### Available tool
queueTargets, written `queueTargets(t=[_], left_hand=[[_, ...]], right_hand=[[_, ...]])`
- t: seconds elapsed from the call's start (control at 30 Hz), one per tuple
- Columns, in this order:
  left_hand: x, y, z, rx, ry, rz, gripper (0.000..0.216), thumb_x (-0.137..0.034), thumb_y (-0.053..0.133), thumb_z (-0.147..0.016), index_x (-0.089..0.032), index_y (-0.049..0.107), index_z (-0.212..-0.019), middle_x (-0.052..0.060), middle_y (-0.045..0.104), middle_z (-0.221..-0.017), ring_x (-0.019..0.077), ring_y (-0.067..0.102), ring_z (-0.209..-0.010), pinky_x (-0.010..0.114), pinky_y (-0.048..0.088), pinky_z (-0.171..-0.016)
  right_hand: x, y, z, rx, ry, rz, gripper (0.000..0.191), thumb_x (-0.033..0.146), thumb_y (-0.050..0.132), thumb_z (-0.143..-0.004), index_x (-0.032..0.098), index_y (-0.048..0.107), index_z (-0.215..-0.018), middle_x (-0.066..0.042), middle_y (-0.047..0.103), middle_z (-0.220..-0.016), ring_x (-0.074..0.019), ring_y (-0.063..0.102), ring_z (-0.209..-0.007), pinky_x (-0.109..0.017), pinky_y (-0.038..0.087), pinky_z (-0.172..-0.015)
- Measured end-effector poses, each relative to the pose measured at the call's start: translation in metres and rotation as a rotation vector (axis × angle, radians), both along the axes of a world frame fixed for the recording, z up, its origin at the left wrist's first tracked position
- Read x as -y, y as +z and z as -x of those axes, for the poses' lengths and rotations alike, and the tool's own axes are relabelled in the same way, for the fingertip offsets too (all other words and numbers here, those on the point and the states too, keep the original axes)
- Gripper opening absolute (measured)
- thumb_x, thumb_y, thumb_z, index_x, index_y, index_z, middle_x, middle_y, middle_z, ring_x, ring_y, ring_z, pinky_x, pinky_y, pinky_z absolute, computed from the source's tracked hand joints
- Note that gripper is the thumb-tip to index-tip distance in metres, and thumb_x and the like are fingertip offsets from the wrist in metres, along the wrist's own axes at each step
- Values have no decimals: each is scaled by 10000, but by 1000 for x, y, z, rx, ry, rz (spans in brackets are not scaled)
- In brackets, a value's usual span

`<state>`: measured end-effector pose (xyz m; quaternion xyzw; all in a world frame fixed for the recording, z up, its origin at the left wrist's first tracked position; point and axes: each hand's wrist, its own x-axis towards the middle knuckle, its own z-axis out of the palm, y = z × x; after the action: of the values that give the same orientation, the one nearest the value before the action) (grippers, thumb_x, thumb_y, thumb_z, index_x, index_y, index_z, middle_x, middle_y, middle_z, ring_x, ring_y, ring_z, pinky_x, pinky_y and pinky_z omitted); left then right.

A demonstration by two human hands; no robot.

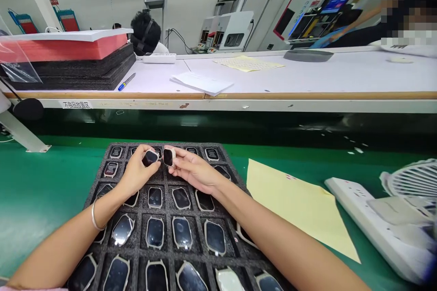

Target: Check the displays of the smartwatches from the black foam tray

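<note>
My left hand [135,173] pinches a rectangular smartwatch body [150,158] with a dark glass face between thumb and fingers. My right hand [193,170] holds a second smartwatch body [168,157] upright by its edges. The two watch bodies are a small gap apart, above the top rows of a black foam tray [170,144]. Several similar watch bodies [182,233] lie in the tray's square cells, and my hands and forearms hide some cells. A bracelet circles my left wrist.
A yellow paper sheet [300,204] lies right of the tray on the green bench mat [41,191]. Further right stand a white power strip [375,223] and a white fan [413,182]. Across the aisle, a person [145,34] sits behind a white bench holding stacked foam sheets and papers.
</note>
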<state>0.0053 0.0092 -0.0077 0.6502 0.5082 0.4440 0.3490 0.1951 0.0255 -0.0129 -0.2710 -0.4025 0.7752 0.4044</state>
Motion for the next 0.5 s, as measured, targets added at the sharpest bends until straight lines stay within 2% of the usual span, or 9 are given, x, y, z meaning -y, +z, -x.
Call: queueTargets(t=[0.17, 0.5], left_hand=[[5, 0, 1, 28, 37, 29, 251, -207, 591, -747, -198, 474, -969, 34, 568, -979, 175, 560, -946, 311, 424, -877], [21, -5, -4, -25, -16, 41, 201, -210, 552, -777, -206, 484, -967, 15, 556, -913, 176, 529, -888, 321, 405, -833]], right_hand=[[8, 0, -4, 4, 36, 6, 474, 278, 800, -736, 233, 653, -1184, 5, 607, -872, -110, 587, -685, -266, 461, -671], [18, -5, -3, -48, 127, -46, 466, 248, 793, -761, 229, 643, -1201, -7, 630, -911, -110, 615, -702, -268, 493, -691]])
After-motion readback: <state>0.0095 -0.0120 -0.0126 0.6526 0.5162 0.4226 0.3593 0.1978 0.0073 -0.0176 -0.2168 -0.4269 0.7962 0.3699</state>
